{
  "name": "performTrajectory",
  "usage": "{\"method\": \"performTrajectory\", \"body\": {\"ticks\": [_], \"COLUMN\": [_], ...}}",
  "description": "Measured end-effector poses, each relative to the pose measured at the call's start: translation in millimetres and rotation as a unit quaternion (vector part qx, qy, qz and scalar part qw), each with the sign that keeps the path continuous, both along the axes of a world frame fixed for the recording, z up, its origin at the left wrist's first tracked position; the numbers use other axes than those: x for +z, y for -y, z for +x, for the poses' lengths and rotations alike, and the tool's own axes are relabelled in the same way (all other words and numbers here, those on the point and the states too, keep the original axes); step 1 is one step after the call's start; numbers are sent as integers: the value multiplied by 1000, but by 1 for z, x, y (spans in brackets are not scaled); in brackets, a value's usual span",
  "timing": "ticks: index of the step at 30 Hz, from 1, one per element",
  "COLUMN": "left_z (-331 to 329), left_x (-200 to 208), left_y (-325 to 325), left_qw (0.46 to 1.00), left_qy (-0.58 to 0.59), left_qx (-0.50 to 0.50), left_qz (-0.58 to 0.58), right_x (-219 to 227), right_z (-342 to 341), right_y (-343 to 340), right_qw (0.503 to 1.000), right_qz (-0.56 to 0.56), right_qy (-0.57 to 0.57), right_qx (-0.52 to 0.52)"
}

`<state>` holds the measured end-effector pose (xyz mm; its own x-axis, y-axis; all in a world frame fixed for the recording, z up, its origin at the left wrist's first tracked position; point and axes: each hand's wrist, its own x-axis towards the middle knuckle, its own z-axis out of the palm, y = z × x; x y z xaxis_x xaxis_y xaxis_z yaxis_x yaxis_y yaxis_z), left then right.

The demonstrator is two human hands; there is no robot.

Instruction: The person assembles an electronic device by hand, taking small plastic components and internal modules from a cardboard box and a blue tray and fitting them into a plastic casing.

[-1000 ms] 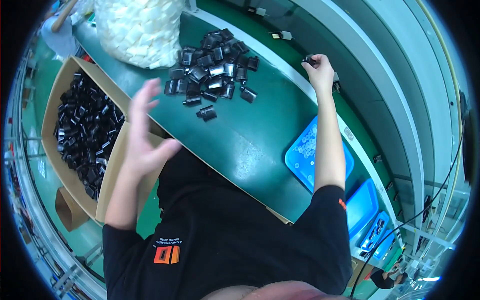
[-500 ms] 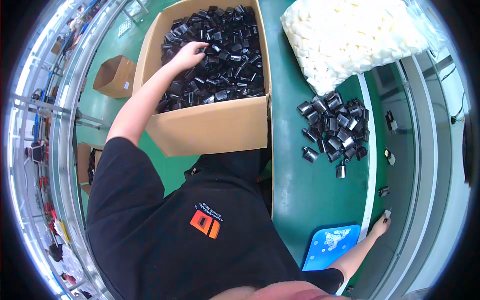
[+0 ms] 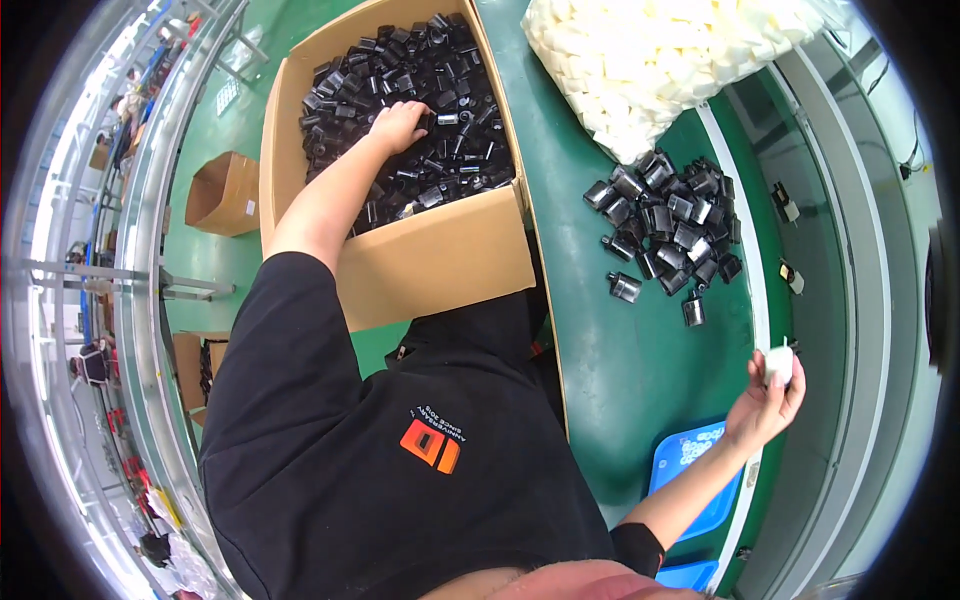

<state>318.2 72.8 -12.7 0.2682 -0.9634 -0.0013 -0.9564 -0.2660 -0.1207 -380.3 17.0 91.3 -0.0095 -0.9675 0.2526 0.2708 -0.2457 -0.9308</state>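
My left hand (image 3: 399, 127) reaches into an open cardboard box (image 3: 435, 265) of small glossy black plastic parts (image 3: 455, 160). Its fingers are curled down among them, and the fingertips are partly hidden, so what they grip is unclear. Off to the right, my right hand (image 3: 765, 408) is raised with a small white plastic piece (image 3: 778, 365) pinched between thumb and fingers. A thin white stem sticks up from that piece. Below this hand and its forearm lies a blue tray (image 3: 665, 470) with small white rings in it.
A pile of black parts (image 3: 670, 225) sits on the green tabletop (image 3: 600, 390). Behind it rests a clear bag of cream-white pieces (image 3: 650, 70). Black-and-white pieces (image 3: 791, 277) lie on the strip along the right. Another cardboard box (image 3: 225, 195) stands on the floor at left.
My right hand has moved up and inward from the far right, bringing the white piece into clearer view. My left hand has shifted slightly within the box, and its fingers are more curled. The view has shifted.
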Motion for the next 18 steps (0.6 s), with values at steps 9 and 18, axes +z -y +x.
{"method": "performTrajectory", "body": {"ticks": [9,18], "left_z": [-140,-302], "left_x": [124,151], "left_y": [-36,-25], "left_qw": [864,747], "left_qy": [-346,-445], "left_qx": [-195,-420], "left_qz": [-310,-258], "right_x": [23,58], "right_z": [101,156], "right_y": [-51,-53], "right_qw": [975,973], "right_qz": [93,-32], "right_qy": [104,-158], "right_qx": [174,162]}}
